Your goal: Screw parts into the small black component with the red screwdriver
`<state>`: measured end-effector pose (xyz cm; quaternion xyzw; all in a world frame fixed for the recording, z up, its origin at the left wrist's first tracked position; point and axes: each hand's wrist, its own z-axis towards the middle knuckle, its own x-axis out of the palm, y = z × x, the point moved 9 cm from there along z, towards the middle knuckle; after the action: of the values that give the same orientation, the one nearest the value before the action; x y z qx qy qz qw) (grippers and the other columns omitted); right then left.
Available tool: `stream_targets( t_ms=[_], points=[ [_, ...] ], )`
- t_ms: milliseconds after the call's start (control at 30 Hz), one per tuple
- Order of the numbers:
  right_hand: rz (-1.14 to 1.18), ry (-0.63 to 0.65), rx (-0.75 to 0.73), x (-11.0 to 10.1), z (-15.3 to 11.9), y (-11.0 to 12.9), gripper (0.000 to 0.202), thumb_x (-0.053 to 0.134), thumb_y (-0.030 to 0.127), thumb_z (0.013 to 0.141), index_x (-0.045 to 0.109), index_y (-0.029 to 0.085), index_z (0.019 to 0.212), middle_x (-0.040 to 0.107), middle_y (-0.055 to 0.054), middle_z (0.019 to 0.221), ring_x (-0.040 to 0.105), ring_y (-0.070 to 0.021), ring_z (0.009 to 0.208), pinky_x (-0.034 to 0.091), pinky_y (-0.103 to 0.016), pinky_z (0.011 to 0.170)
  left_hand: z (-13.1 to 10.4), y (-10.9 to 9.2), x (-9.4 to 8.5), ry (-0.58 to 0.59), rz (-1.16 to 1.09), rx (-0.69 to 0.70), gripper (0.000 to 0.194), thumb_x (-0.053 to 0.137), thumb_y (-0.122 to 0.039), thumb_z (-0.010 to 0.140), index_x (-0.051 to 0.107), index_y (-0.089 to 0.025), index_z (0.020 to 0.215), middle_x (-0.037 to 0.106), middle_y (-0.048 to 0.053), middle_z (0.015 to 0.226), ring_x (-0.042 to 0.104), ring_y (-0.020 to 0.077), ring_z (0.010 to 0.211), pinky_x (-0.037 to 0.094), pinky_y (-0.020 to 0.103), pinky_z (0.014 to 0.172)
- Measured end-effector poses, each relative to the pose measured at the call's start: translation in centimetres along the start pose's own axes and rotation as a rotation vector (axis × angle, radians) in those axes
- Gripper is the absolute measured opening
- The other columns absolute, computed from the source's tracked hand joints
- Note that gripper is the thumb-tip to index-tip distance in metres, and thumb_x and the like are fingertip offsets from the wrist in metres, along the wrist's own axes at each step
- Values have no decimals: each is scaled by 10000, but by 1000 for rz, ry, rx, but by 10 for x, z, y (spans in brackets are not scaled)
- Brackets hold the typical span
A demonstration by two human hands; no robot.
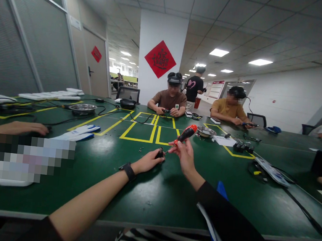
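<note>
My left hand point(148, 161), with a dark band on its wrist, is closed around a small black part point(160, 153) just above the green table point(105, 185). My right hand point(185, 153) grips a screwdriver point(188, 133) by its red and black handle. The screwdriver is tilted, its thin shaft running down and left to the black part. Whether the tip sits in a screw is too small to make out. Tiny loose pieces point(140, 149) lie on the tabletop to the left of my left hand.
Gloves point(80, 132) lie on the left, near another person's hand point(33, 128). Metal bowls point(82, 108) stand farther back. Several black parts point(243, 147) and a cable point(302, 210) are on the right. Yellow tape point(136, 139) marks the table. Two people sit opposite with tools.
</note>
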<state>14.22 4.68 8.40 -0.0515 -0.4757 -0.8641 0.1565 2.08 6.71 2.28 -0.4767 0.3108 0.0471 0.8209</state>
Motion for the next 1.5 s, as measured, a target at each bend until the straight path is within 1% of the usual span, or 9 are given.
stream_targets(
  t_ms=[200,400,567,667,833,967,1100,1233,1500],
  points=[
    [-91,-39,-34,-4,1,1,275,557,334,790,511,205,1028,652,-33,905,587,-93,556,493,-239,559,1,3,1,-7,-7,-3,298,492,-356,809,553,-153,1019,623,70,998,553,199,919,419,331,874],
    [-120,-95,-93,-7,2,6,263,628,299,741,512,197,953,635,-52,964,600,-154,838,501,-281,710,1,4,1,-2,-33,-15,295,497,-329,800,550,-156,1033,625,58,963,553,190,888,427,324,854],
    [112,-42,-11,-3,3,-5,156,582,286,787,461,233,869,572,37,732,567,-102,621,494,-296,715,0,1,1,15,-50,-18,276,482,-317,805,555,-159,1020,625,47,936,556,176,848,434,310,826],
    [215,-40,21,-4,4,-7,150,548,276,802,478,253,933,503,58,685,524,-87,566,499,-299,708,-1,-1,2,26,-67,-17,269,483,-299,800,558,-159,1018,629,44,923,557,172,839,433,307,824],
    [117,8,13,-1,4,-1,255,516,263,802,511,250,1057,565,1,936,586,-118,724,499,-342,773,0,0,2,14,-69,-24,270,488,-303,799,561,-159,1015,630,44,924,558,173,845,433,308,827],
    [-53,40,-46,3,4,9,279,594,271,762,537,222,1031,539,-52,1155,587,-155,889,497,-323,786,0,2,1,7,-58,-11,285,497,-313,798,560,-163,1032,630,50,952,560,179,868,429,309,835],
    [-22,48,-61,4,5,8,182,592,269,774,512,214,928,600,-22,948,605,-132,753,506,-313,735,0,2,1,6,-43,-5,292,498,-320,799,558,-162,1037,630,54,953,561,182,872,428,308,833],
    [77,3,-19,-4,6,-2,226,547,276,800,461,251,1008,549,47,746,579,-106,596,514,-315,686,0,0,1,6,-22,1,280,500,-331,797,572,-163,1009,633,49,943,563,181,857,432,304,816],
    [59,-28,-23,-8,6,0,414,533,258,801,398,278,1192,578,-16,1058,619,-130,759,498,-357,784,0,-1,2,15,-40,-1,292,496,-331,798,569,-161,1023,633,51,940,567,178,840,435,298,805]
  ],
)
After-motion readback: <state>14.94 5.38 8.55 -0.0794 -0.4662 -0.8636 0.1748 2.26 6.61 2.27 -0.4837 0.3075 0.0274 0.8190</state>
